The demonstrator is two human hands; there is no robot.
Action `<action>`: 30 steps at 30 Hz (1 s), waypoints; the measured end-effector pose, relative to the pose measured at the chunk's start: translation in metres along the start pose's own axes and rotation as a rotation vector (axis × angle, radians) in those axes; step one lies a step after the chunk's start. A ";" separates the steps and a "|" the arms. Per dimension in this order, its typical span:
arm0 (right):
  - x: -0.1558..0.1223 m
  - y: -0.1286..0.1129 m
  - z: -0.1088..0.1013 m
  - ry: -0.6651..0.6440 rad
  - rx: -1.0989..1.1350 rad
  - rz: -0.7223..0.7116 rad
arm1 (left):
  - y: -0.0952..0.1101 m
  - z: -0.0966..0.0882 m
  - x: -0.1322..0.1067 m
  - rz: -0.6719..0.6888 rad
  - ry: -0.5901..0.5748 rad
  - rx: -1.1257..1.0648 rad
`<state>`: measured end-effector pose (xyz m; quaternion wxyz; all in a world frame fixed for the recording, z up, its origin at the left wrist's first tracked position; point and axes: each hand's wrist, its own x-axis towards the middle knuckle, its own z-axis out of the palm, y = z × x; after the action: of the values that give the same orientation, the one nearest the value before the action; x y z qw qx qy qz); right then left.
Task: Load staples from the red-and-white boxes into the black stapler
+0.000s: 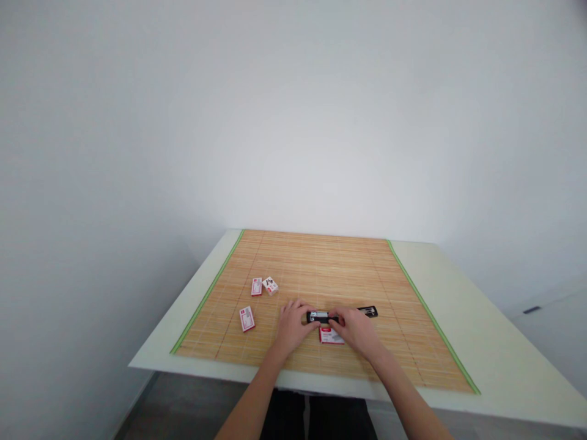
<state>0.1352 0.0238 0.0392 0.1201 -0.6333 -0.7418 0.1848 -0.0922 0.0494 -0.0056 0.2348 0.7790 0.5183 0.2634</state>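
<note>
A black stapler [320, 316] lies on the bamboo mat, swung wide open, with its silver inner track showing and its far arm stretched out to the right. My left hand [294, 324] is closed around the stapler's left end, thumb on the near side and fingers on the far side. Over the middle of the stapler, the fingertips of my right hand [356, 330] are pinched together at the track; whatever is between them is hidden. Just below the stapler lies a red and white small box [329, 335], partly covered by my right hand.
Two small white and red boxes, one flat box [257, 286] and one tilted box [270, 285], lie close together at the left. Nearer to me is another small box [247, 319]. The bamboo mat [321, 263] has green edges and covers much of the white table [495, 342].
</note>
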 end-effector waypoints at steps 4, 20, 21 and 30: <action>-0.001 -0.017 0.011 0.001 0.041 -0.040 | 0.000 0.000 0.000 -0.001 0.002 -0.002; -0.034 0.097 -0.010 0.198 0.958 0.232 | 0.001 -0.002 0.000 0.001 0.004 -0.014; -0.031 0.091 -0.010 0.202 0.973 0.201 | 0.001 -0.001 -0.001 -0.001 0.003 -0.010; 0.016 0.002 -0.020 0.203 0.431 -0.154 | 0.004 -0.002 -0.001 0.001 -0.002 0.013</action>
<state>0.1425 0.0423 0.0558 0.3403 -0.5500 -0.7154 0.2644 -0.0911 0.0476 -0.0021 0.2299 0.7810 0.5195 0.2595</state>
